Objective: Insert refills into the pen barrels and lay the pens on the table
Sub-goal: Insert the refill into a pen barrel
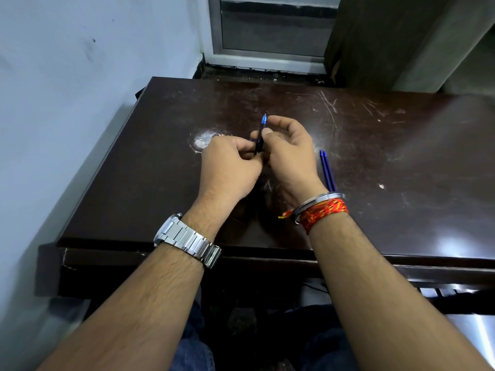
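Note:
A dark blue pen [261, 135] stands almost upright between both hands above the middle of the dark brown table [401, 170], its blue tip pointing up and away. My left hand [230, 167] grips the pen's lower end. My right hand [290, 151] pinches the upper part between thumb and fingers. Two thin blue refills [326, 170] lie side by side on the table, just right of my right wrist, their near ends hidden behind my bracelet.
A pale worn patch [205, 140] marks the tabletop left of my hands. A white wall [67, 103] runs along the table's left side. A metal-framed door [270, 30] and a dark panel [375, 41] stand behind the far edge.

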